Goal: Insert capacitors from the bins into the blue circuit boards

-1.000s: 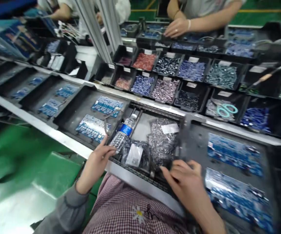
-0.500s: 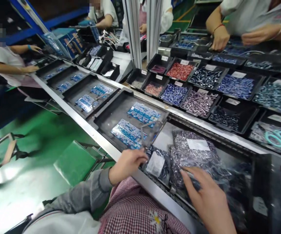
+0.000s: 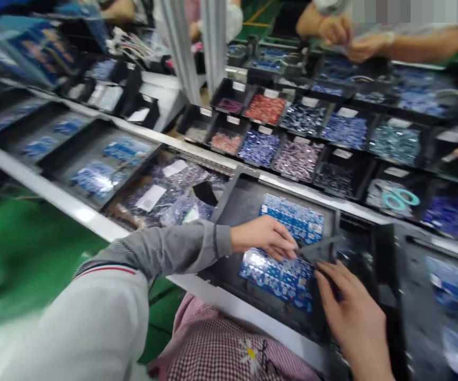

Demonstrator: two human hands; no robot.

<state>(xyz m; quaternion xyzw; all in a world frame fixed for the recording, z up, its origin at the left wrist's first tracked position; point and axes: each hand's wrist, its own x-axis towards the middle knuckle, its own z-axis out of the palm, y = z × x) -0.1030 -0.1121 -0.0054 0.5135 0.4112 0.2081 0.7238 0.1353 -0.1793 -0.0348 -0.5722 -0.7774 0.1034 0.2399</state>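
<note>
In front of me sits a black tray (image 3: 232, 198) holding two blue printed circuit boards, a far board (image 3: 292, 214) and a near board (image 3: 270, 275). My left hand (image 3: 266, 236) reaches over the tray between the boards. Its fingers are closed at the end of a thin grey strip (image 3: 320, 246) that slants toward the tray's right side. At the tray's right edge is my right hand (image 3: 351, 309), its thumb and fingers apart and slightly bent. Part of its fingertips is blurred against the dark edge.
Left of the tray lie labelled plastic bags of parts (image 3: 169, 190), then another tray with boards (image 3: 97, 169). Bins of small components (image 3: 260, 148) line the far side, one with turquoise scissors (image 3: 401, 198). Another tray (image 3: 451, 296) stands right. Co-workers' hands (image 3: 351, 42) are across the line.
The tray with two boards has slid right along the line, over where bags lay, leaving bags visible on its left. My left hand moved from its near edge to between the boards. The view turned right.
</note>
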